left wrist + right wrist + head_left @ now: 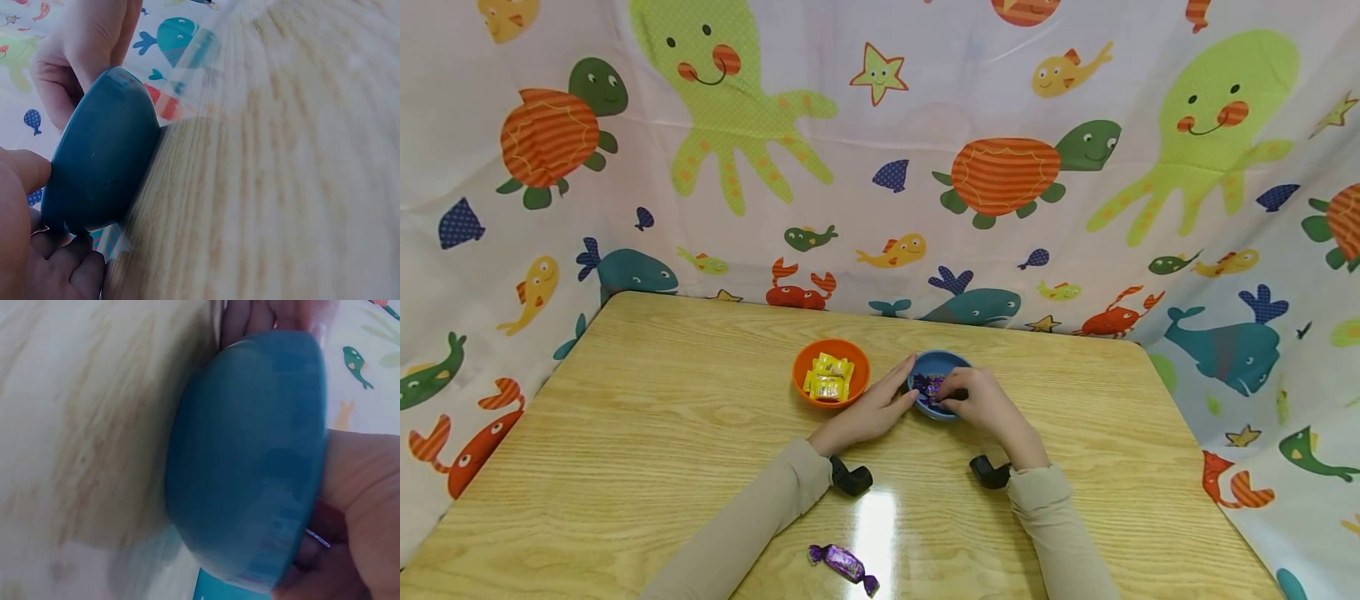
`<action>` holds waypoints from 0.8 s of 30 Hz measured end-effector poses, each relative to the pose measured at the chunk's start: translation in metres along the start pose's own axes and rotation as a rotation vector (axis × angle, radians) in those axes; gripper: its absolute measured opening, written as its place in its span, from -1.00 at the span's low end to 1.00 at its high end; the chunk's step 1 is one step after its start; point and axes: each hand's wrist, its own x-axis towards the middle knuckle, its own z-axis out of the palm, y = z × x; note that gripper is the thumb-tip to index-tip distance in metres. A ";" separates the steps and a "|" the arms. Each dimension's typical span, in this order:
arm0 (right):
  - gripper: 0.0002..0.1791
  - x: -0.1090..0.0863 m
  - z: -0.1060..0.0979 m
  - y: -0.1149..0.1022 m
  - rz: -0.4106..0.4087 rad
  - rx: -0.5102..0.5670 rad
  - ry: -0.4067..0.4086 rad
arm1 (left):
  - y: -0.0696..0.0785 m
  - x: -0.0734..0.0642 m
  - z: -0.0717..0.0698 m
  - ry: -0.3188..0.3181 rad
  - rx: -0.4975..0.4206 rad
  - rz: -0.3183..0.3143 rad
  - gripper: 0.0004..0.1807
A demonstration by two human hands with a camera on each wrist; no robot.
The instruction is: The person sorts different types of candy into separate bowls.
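Note:
A blue bowl (936,360) stands on the table, with purple-wrapped candies (927,387) inside. My left hand (872,408) rests against its left side, thumb and fingers touching the wall. In the left wrist view the bowl (106,150) shows from the side, the left hand (37,244) at its lower edge. Over the bowl's right rim reaches my right hand (988,408), its curled fingers pinching a purple candy among the others. The right wrist view shows the right hand (350,512) at the rim, with a shiny wrapper edge by the fingers; the bowl wall (244,456) hides the rest.
Left of the blue bowl is an orange bowl (802,392) of yellow-wrapped candies (831,377). One purple twist-wrapped candy (844,563) lies near the front of the wooden table (662,400). A sea-animal curtain (820,167) hangs behind.

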 end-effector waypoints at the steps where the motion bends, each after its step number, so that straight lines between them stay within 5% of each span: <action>1: -0.92 0.000 -0.001 -0.001 -0.003 0.010 0.009 | 0.000 0.000 0.000 -0.001 0.001 -0.002 -0.29; 12: -0.95 -0.009 -0.017 -0.036 -0.137 0.100 0.123 | -0.001 0.000 0.000 -0.004 0.002 -0.009 -0.29; 24: -0.90 -0.029 -0.011 -0.092 -0.300 0.278 0.105 | -0.003 -0.002 -0.001 -0.018 -0.026 0.006 -0.29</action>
